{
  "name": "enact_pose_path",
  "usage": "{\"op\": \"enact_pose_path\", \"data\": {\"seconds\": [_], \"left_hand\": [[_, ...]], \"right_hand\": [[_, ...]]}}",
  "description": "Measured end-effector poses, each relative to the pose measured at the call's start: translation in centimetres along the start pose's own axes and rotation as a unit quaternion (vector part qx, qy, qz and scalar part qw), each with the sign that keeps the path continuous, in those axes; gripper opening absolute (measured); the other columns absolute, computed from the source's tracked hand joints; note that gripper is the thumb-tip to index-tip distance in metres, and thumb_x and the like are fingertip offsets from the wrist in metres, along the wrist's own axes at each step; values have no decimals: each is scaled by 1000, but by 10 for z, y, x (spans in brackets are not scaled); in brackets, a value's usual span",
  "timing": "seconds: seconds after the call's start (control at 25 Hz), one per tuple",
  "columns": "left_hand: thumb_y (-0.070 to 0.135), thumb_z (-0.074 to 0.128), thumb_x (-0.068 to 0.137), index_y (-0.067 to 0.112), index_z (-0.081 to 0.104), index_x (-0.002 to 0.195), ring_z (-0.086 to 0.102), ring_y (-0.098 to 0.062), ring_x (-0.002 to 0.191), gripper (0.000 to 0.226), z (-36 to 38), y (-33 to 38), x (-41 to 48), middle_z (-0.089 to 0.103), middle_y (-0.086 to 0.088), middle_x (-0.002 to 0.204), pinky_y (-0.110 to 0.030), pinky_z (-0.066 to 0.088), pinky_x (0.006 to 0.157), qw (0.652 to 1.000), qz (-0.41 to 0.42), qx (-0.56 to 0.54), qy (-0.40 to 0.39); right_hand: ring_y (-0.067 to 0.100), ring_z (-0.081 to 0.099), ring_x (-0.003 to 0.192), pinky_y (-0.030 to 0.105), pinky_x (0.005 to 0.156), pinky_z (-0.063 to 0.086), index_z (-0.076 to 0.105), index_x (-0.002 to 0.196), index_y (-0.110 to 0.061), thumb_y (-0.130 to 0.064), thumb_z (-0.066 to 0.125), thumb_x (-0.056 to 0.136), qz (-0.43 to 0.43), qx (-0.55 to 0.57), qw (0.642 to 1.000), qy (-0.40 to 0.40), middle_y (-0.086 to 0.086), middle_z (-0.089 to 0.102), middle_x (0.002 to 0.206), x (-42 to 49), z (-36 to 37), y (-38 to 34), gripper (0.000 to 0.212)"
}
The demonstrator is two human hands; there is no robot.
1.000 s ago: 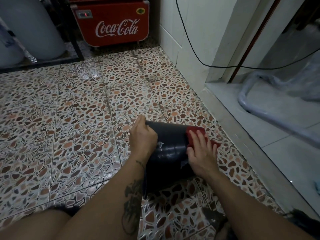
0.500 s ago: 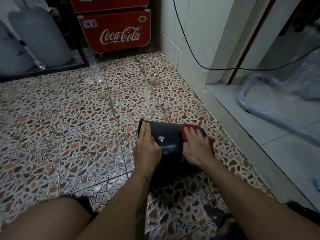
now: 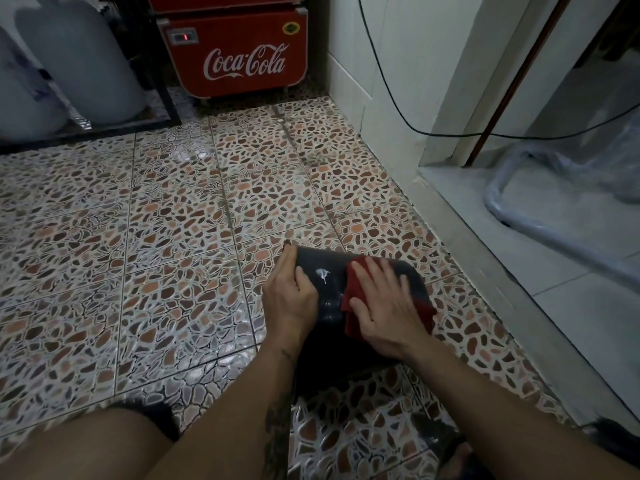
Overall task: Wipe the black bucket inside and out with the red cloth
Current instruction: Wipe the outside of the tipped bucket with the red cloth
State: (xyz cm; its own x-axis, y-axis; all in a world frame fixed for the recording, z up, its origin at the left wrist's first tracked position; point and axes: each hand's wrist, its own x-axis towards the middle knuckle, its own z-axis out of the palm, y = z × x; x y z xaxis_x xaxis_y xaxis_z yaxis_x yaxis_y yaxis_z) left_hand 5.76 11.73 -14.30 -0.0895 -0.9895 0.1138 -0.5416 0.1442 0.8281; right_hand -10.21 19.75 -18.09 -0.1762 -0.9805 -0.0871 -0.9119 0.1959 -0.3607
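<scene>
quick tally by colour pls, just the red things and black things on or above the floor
red: 2 – red cloth, Coca-Cola cooler
black: 2 – black bucket, cable hanging along the wall
total: 4

The right hand presses the cloth on the bucket's outside; the left hand steadies it.

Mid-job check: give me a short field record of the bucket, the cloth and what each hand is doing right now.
bucket: black bucket lying on its side on the tiled floor
cloth: red cloth pressed on the bucket's outer wall
left hand: left hand gripping the bucket's left side, steadying it
right hand: right hand flat on the cloth
mark: white mark on the wall between the hands
inside: not visible from this view
</scene>
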Motion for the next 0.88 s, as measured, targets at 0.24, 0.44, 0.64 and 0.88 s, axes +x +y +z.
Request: {"op": "enact_pose_path", "data": {"seconds": [0.24, 0.44, 0.64, 0.88], "left_hand": [[7, 45, 94, 11, 52, 141, 47, -19, 135, 48, 1, -8, 6, 52, -5, 146, -32, 33, 113, 1000, 13, 11, -11], [10, 44, 94, 11, 47, 145, 42, -15, 138, 51, 10, -5, -3, 47, -4, 149, -21, 24, 114, 998, 25, 54, -26], [11, 44, 94, 17, 45, 147, 41, -12, 138, 53, 16, -1, -6, 45, 2, 151, -18, 23, 110, 994, 51, 77, -51], [10, 46, 93, 15, 56, 139, 55, -20, 125, 48, 15, 2, 1, 59, -4, 139, -32, 38, 110, 999, 9, 8, -43]], "right_hand": [[18, 20, 151, 58, 119, 12, 19, 157, -40, -53, 21, 96, -79, 16, 997, 3, -6, 27, 165, 45, -4, -25, 63], [28, 53, 123, 62, 110, 28, 48, 139, -34, -56, 19, 98, 93, 22, 994, -58, 4, 60, 137, 92, -14, 3, 55], [34, 54, 121, 62, 110, 28, 51, 136, -31, -54, 18, 97, 243, 30, 968, -64, 11, 60, 134, 70, -17, 48, 55], [16, 36, 143, 56, 120, 8, 47, 145, -42, -32, 40, 100, 56, 130, 990, 11, -10, 48, 153, 58, -6, -17, 46]]}}
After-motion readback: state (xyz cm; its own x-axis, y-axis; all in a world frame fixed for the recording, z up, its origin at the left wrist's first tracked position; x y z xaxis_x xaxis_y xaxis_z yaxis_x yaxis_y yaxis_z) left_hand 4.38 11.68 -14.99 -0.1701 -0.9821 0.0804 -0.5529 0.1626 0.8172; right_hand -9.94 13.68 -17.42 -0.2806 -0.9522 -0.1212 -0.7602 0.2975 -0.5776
